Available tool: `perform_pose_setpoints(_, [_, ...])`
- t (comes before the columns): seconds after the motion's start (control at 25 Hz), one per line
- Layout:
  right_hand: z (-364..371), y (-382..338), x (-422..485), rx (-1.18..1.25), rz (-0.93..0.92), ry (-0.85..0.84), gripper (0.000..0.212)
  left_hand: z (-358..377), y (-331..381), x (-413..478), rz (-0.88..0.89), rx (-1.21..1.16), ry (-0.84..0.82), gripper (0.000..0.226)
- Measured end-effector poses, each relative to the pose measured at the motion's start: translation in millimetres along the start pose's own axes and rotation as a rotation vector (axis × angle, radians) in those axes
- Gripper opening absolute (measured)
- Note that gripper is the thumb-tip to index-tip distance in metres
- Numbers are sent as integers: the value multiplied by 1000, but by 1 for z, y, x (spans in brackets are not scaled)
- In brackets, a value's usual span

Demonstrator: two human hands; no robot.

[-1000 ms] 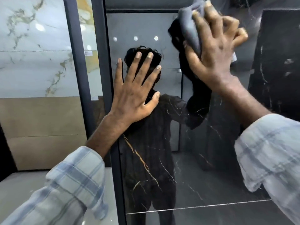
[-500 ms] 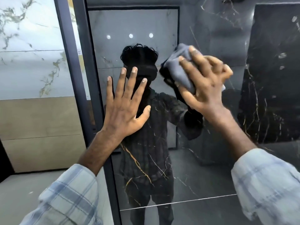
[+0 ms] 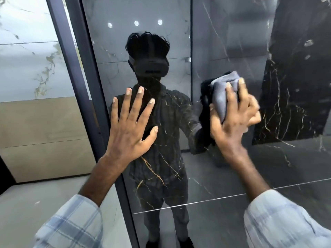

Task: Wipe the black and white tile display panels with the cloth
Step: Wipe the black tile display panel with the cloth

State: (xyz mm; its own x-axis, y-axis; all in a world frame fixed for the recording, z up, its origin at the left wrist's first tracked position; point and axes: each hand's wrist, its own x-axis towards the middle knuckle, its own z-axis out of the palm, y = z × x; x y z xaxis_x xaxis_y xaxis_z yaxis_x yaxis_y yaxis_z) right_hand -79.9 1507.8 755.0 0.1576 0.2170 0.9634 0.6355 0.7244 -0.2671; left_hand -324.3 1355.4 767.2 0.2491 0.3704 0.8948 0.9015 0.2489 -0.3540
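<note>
Pale marble panel (image 3: 26, 59) left of the black panel (image 3: 215, 167), untouched. Flat on the black panel, fingers (image 3: 137, 102) spread: left hand (image 3: 131, 133). Right of it, clutching grey cloth (image 3: 223, 92) against the gloss: right hand (image 3: 234, 119), likely nearer whatever remains rightward.

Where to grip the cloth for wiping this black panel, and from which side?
Grip the cloth by its bunched back, the side facing the person, coming straight at the upright black panel from the front. It is a soft wad pressed against the face, so only that back is reachable; the right hand holds it so, fingers over it, thumb at its left edge.
</note>
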Motion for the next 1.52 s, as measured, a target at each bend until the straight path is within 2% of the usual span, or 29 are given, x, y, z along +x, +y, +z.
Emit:
perform_pose_setpoints(0.12, [1, -21, -89, 61, -393, -268, 69, 4, 5, -22, 6, -13, -15, 71])
perform_pose_setpoints(0.2, [-5, -14, -112, 108, -511, -341, 63, 5, 5, -34, 14, -40, -24, 68])
perform_pose_setpoints(0.24, [-5, -6, -107, 148, -460, -327, 63, 6, 5, -40, 14, -48, -26, 67])
perform_pose_setpoints(0.28, [-6, 4, -98, 182, -325, -282, 63, 6, 6, -45, 8, -51, -29, 67])
perform_pose_setpoints(0.4, [-9, 17, -73, 219, 298, 25, 57, 11, 14, -58, -29, -54, -42, 68])
perform_pose_setpoints(0.44, [-6, 7, -85, 214, 386, 57, 58, 13, 18, -62, -44, -52, -40, 68])
perform_pose_setpoints(0.48, [-3, -6, -104, 219, 322, 9, 61, 15, 22, -63, -58, -47, -32, 68])
perform_pose_setpoints(0.6, [-2, -30, -176, 239, -247, -336, 66, 18, 28, -66, -61, -85, 12, 63])
perform_pose_setpoints(0.64, [-4, -23, -181, 223, -322, -364, 64, 20, 29, -68, -37, -105, 23, 59])
perform_pose_setpoints(0.68, [-4, -12, -174, 235, -285, -324, 63, 22, 29, -70, -12, -115, 32, 56])
perform_pose_setpoints(0.72, [-4, 1, -167, 256, -136, -236, 60, 23, 29, -71, 5, -111, 38, 55])
perform_pose_setpoints(0.84, [-3, 35, -158, 304, 590, 156, 54, 26, 31, -76, -8, -87, 42, 57])
perform_pose_setpoints(0.88, [-2, 37, -165, 324, 730, 250, 54, 26, 32, -78, -17, -84, 42, 57])
perform_pose_setpoints(0.96, [4, 13, -195, 338, 885, 266, 56, 27, 34, -82, -18, -82, 35, 59])
perform_pose_setpoints(1.0, [4, -11, -213, 346, 888, 169, 57, 27, 34, -83, -12, -82, 34, 59])
perform_pose_setpoints(1.04, [2, -36, -232, 364, 768, 19, 57, 28, 34, -84, -7, -80, 36, 60])
perform_pose_setpoints(1.12, [-6, -67, -267, 340, 250, -297, 58, 28, 33, -84, -12, -85, 40, 60])
perform_pose_setpoints(1.16, [-7, -61, -274, 287, 15, -403, 60, 28, 33, -84, -15, -97, 41, 60])
perform_pose_setpoints(1.2, [-7, -46, -268, 261, -110, -432, 60, 28, 32, -85, -12, -111, 41, 59])
perform_pose_setpoints(1.24, [-6, -28, -261, 238, -106, -388, 61, 28, 31, -87, 1, -121, 43, 60])
perform_pose_setpoints(1.28, [-5, -12, -253, 242, 17, -290, 60, 28, 30, -89, 19, -125, 46, 60])
perform_pose_setpoints(1.32, [-6, 1, -248, 264, 238, -151, 58, 29, 29, -91, 32, -126, 42, 60])
perform_pose_setpoints(1.4, [-7, 20, -250, 430, 868, 178, 50, 29, 29, -93, 34, -125, 25, 60])
perform_pose_setpoints(1.44, [-6, 24, -251, 516, 1124, 319, 46, 29, 30, -94, 25, -119, 20, 60])
perform_pose_setpoints(1.48, [-3, 25, -254, 557, 1293, 392, 43, 29, 32, -95, 11, -117, 16, 60])
perform_pose_setpoints(1.52, [2, 19, -257, 539, 1367, 393, 45, 28, 34, -95, -3, -128, 18, 58])
